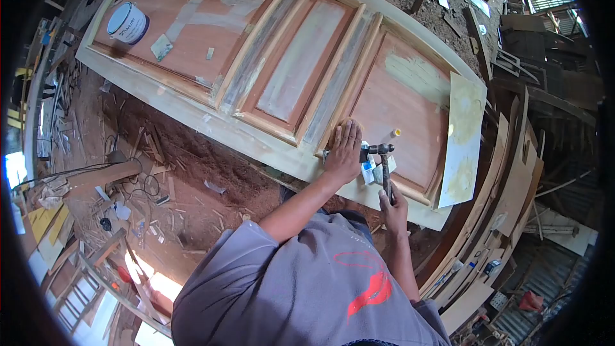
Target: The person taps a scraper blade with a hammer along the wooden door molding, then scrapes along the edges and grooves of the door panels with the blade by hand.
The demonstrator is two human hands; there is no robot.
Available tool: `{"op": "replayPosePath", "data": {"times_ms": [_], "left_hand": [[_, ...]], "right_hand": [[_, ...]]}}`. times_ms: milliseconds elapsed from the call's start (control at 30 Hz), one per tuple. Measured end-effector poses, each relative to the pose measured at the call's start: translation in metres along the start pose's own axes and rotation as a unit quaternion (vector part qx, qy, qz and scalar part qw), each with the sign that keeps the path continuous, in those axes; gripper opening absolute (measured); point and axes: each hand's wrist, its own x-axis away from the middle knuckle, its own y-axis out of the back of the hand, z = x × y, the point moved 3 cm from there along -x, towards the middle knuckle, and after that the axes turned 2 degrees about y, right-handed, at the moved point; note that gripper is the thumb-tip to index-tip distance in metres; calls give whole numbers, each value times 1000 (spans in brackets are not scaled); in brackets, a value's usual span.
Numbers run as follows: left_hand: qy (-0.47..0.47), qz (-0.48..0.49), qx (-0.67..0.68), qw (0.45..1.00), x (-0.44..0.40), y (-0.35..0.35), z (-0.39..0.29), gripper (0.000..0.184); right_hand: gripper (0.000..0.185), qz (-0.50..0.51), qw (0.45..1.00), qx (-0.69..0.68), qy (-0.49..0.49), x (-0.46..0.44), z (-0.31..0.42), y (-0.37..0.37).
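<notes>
My left hand lies over the near moulding of the right-hand door panel, fingers pointing away from me. Under its palm is a dark tool, mostly hidden, with short ends showing on both sides. My right hand is closed around the handle of a hammer. The hammer's head is close to the right end of the dark tool; whether they touch I cannot tell. Both hands are at the near edge of a panelled wooden door. Just beside the hammer are a blue-and-white item and a pale scrap.
A white paint bucket stands on the door's left panel, near a sanding piece. A yellow-ended small item lies on the right panel. A stained board crosses the door's right end. Long planks stand right; wood scraps litter the dirt floor.
</notes>
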Motion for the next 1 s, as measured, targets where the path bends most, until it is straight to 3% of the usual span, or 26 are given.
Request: {"op": "replayPosePath", "data": {"times_ms": [100,200,600,700,800,900,1000], "left_hand": [[-8,20,-24,999,1,-2,0,78],[-9,23,-25,999,1,-4,0,78],[-37,53,-64,996,5,-9,1,82],[-41,90,-105,990,8,-6,-1,78],[-45,70,-70,994,8,-8,2,88],[-44,59,-74,995,9,-10,2,87],[-29,83,-61,994,9,-7,1,85]], "right_hand": [[61,-6,990,-123,-61,5,-5,-9],[62,-12,996,-68,-60,12,-3,-16],[58,-37,996,-65,-52,19,-9,-17],[57,5,997,-44,-56,25,4,-14],[57,-23,997,-71,-25,21,-18,-16],[58,-13,1000,-17,-14,20,-32,-15],[58,-20,998,-49,-31,20,-35,-14]]}}
